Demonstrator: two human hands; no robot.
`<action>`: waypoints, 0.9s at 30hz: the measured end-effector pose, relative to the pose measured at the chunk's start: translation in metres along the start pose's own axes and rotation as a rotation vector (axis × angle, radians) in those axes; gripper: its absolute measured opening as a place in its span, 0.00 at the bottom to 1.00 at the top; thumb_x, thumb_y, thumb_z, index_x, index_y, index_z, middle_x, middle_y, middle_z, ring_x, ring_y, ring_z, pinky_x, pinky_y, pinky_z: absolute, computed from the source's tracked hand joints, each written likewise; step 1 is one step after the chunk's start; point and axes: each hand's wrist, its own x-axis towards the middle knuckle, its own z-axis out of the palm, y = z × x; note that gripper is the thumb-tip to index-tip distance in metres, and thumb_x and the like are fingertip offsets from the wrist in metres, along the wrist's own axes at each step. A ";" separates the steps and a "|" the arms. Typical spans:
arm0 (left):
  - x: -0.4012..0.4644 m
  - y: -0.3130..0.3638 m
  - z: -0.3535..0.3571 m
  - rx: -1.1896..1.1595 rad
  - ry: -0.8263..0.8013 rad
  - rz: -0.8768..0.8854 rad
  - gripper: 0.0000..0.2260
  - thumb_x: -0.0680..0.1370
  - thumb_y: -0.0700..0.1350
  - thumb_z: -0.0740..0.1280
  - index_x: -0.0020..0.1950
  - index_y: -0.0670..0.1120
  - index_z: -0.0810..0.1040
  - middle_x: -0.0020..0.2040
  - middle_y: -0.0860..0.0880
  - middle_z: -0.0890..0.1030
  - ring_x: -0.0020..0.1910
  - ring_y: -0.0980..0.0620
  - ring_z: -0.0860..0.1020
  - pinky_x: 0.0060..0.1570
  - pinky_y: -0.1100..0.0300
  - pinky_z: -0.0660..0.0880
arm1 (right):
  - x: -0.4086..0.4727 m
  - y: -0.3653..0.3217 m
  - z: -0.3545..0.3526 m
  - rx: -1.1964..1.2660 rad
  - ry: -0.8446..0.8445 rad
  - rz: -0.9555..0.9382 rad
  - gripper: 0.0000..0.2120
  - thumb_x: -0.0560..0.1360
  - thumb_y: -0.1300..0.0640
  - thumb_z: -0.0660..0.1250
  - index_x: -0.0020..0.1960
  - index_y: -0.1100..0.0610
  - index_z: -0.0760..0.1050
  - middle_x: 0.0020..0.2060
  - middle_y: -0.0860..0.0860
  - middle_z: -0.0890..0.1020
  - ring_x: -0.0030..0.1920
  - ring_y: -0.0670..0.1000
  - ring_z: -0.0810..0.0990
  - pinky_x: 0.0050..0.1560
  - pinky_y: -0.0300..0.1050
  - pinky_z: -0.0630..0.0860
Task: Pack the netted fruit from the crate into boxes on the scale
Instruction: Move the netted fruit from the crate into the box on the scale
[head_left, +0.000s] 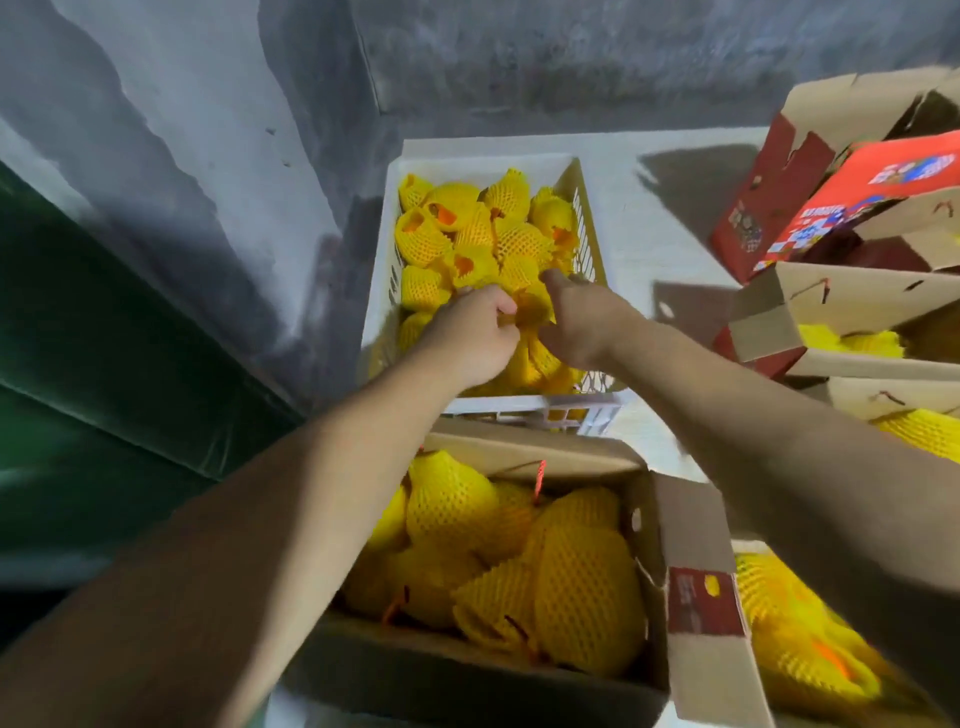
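Currently both hands in the crate (584, 218): left hand (470, 332) pinches the foam net of a netted fruit (535, 353) at the near end, right hand (582, 322) cupped vs. its other side, fingers curled on it. I judge net soft, squashy, prob. slips over fruit, so grip body w/ palm, not loose net ends. Open box (680, 525) sits nearest, part-filled.

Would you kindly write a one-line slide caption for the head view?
Both hands, left and right, grip yellow foam-netted fruit in the white plastic crate, beyond an open cardboard box already holding fruit.
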 end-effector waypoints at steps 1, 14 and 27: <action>0.012 -0.003 0.006 0.102 -0.028 -0.038 0.21 0.82 0.46 0.66 0.76 0.50 0.73 0.75 0.44 0.71 0.72 0.41 0.73 0.69 0.49 0.72 | 0.013 0.008 0.008 -0.078 -0.037 0.024 0.29 0.80 0.54 0.63 0.79 0.58 0.59 0.71 0.64 0.71 0.70 0.67 0.71 0.67 0.58 0.72; 0.088 -0.029 0.044 0.212 -0.058 -0.225 0.28 0.83 0.55 0.69 0.78 0.49 0.62 0.75 0.42 0.60 0.67 0.33 0.74 0.63 0.45 0.73 | 0.067 0.053 0.062 -0.488 0.081 -0.116 0.27 0.79 0.44 0.55 0.75 0.54 0.64 0.72 0.59 0.70 0.70 0.61 0.72 0.71 0.57 0.63; 0.081 -0.030 0.050 0.329 -0.001 -0.181 0.41 0.73 0.57 0.78 0.79 0.52 0.59 0.73 0.41 0.60 0.68 0.33 0.70 0.67 0.46 0.71 | 0.064 0.052 0.058 -0.498 0.099 -0.151 0.41 0.68 0.29 0.69 0.72 0.53 0.66 0.63 0.54 0.71 0.63 0.57 0.76 0.66 0.55 0.65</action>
